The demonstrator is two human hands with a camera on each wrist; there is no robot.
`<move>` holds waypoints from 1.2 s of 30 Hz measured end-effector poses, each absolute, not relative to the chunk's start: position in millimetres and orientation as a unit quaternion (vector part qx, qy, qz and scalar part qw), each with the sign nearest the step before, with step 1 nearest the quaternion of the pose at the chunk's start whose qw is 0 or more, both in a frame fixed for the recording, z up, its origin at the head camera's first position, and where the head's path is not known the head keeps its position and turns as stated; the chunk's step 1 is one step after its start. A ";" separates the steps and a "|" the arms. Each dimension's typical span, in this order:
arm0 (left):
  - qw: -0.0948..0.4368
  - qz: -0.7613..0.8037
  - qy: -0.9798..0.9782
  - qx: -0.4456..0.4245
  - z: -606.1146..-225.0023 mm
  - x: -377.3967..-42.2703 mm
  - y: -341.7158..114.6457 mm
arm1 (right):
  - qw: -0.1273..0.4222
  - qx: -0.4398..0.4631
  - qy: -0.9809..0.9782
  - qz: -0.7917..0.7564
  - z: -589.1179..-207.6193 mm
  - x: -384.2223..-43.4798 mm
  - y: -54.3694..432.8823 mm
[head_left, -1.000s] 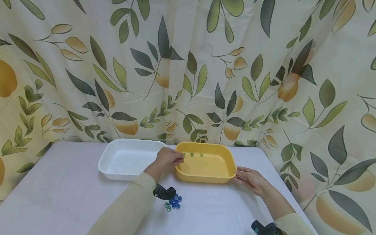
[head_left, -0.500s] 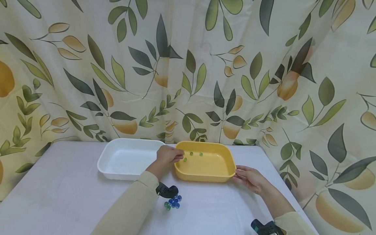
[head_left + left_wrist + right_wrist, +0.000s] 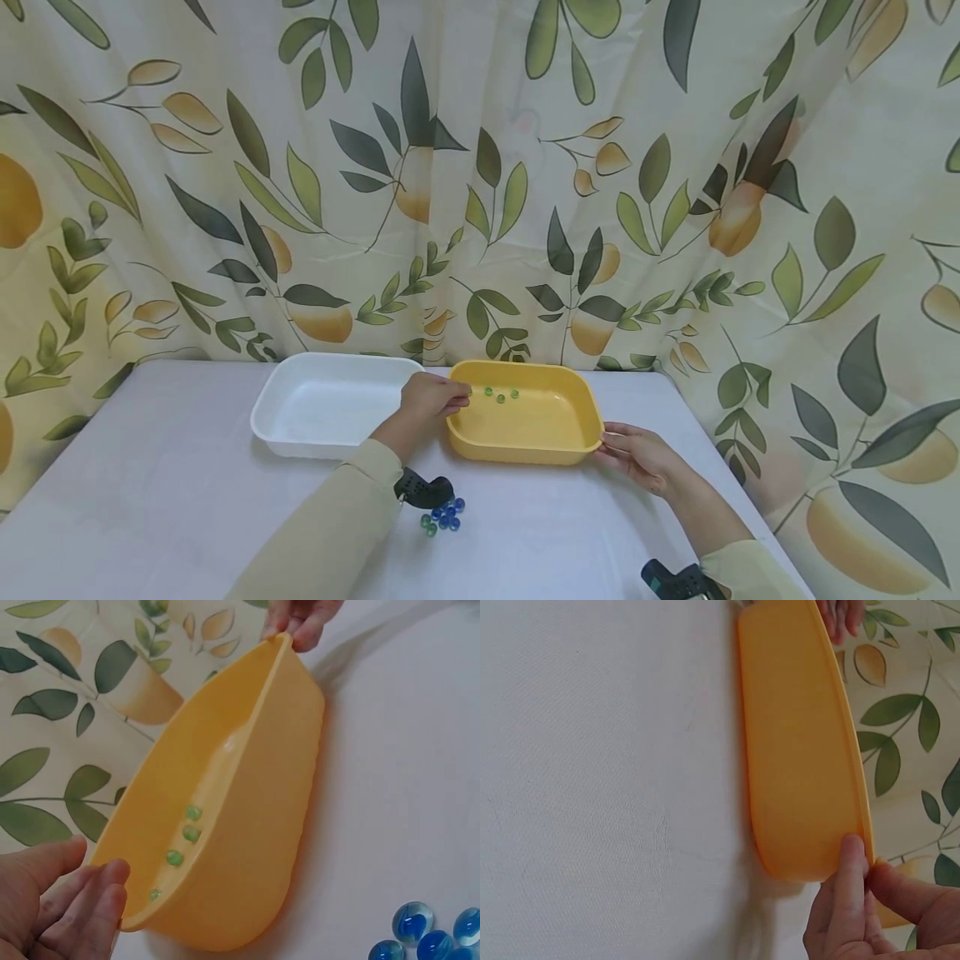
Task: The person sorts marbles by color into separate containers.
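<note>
My right hand (image 3: 637, 458) grips the right end of the yellow plastic tray (image 3: 799, 742), thumb at the rim and fingers against the outer wall. Over the tray's left end is my left hand (image 3: 431, 398). In the left wrist view its thumb (image 3: 64, 856) and fingers (image 3: 109, 900) stand apart, with nothing seen between them. Several green marbles (image 3: 175, 857) lie inside the tray; the leftmost is close to the left fingertips. A group of blue marbles (image 3: 447, 512) and two green marbles (image 3: 428, 526) sits on the table in front, partly behind the left wrist camera.
A white plastic tray (image 3: 330, 408) stands left of the yellow one, behind my left forearm. White cloth covers the table (image 3: 172, 483). A leaf-patterned curtain (image 3: 480, 183) hangs along the back edge.
One green marble has rolled from near the left fingertips rightward among the others in the yellow tray. Both hands and both trays stay nearly in place.
</note>
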State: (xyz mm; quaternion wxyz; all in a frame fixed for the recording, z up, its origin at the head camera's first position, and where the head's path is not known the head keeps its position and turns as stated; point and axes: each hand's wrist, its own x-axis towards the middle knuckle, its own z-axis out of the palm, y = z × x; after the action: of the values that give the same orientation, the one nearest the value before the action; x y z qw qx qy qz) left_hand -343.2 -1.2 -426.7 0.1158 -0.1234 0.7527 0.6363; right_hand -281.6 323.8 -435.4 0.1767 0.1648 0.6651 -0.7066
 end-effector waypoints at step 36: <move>0.160 0.637 0.749 -0.080 -403.9 -293.4 -28.5 | 0.191 0.151 0.658 -0.712 -436.3 -283.1 327.1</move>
State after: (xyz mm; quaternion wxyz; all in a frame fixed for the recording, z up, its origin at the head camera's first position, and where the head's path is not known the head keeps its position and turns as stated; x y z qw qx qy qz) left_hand -293.4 -28.5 -403.9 0.1601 -0.0804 0.7493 0.6375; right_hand -283.1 327.1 -436.3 0.1914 0.1514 0.6584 -0.7120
